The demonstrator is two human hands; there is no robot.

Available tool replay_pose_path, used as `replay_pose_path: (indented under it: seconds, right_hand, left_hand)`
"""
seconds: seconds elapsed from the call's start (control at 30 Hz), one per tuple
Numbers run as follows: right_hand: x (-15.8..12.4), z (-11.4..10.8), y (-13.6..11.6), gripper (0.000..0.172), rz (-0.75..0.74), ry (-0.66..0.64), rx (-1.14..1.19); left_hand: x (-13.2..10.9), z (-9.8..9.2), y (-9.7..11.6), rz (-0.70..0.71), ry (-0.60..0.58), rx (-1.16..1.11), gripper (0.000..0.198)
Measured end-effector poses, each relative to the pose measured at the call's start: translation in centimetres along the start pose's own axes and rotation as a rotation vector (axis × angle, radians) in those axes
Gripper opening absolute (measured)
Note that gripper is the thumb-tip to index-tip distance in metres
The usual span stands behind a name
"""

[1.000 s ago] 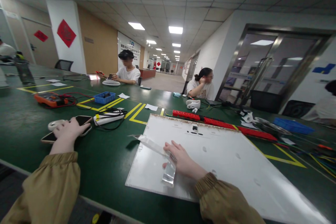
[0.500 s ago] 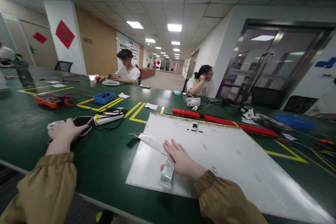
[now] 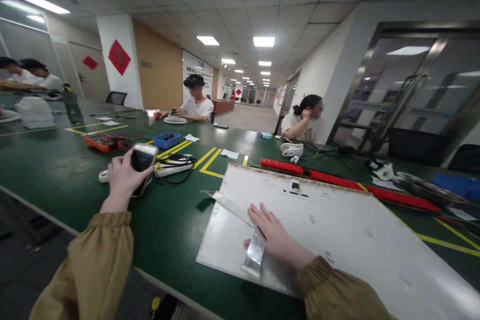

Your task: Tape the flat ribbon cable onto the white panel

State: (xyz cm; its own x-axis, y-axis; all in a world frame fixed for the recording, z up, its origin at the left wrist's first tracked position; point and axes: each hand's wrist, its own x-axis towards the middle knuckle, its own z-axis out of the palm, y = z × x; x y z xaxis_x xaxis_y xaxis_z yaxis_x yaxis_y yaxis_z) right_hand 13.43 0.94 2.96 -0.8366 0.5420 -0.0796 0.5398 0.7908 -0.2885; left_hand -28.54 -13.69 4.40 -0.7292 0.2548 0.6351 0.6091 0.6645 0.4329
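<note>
My left hand (image 3: 123,177) grips a smartphone (image 3: 144,156) by its sides and tilts it up off the table. Below that hand a second dark flat device lies partly hidden, and a white rounded object (image 3: 103,176) pokes out at its left. My right hand (image 3: 275,235) lies flat, fingers stretched, on a large white panel (image 3: 337,245). Beneath and beside its fingers runs a folded silvery strip (image 3: 255,253), whose far end sticks out past the panel's left edge.
Beyond the phone are an orange multimeter (image 3: 102,142), a blue tray (image 3: 167,140) and a white power strip (image 3: 175,165) with black cord. Red power strips (image 3: 337,183) line the panel's far edge. Two people (image 3: 198,105) (image 3: 305,117) sit across the green table (image 3: 168,240).
My left hand has closed on the smartphone and raised it from lying flat to tilted upright. The right hand stays on the panel. The whole view has shifted left.
</note>
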Motion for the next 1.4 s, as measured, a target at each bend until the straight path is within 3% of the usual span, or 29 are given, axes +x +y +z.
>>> replay_pose_path:
  seconds: [0.17,0.37,0.73,1.03,1.17,1.3,1.4]
  right_hand:
    - [0.5,0.5,0.8,0.085,0.017,0.027,-0.021]
    - [0.9,1.1,1.8,0.087,-0.002,0.037,-0.052]
    - [1.0,0.6,1.4,0.084,0.03,0.062,-0.028]
    - [1.4,1.1,2.3,0.081,-0.013,0.098,-0.039]
    - [1.3,0.7,1.9,0.08,0.001,0.055,-0.063]
    - [1.1,0.3,1.3,0.082,0.031,0.014,-0.072]
    - [1.1,0.3,1.4,0.085,0.054,-0.004,-0.079]
  left_hand:
    - [-0.8,0.1,1.8,0.171,0.174,-0.23,0.094]
    - [-1.7,-0.2,3.8,0.27,0.269,-0.44,0.098]
    - [-2.3,0.0,4.8,0.334,0.265,-0.543,0.099]
    - [-2.3,-0.1,5.2,0.377,0.345,-0.644,0.057]
    - [-2.2,0.4,5.0,0.324,0.365,-0.688,0.063]
    - [-2.2,0.1,5.0,0.336,0.355,-0.659,0.089]
    - [-2.3,-0.4,5.2,0.402,0.324,-0.597,0.083]
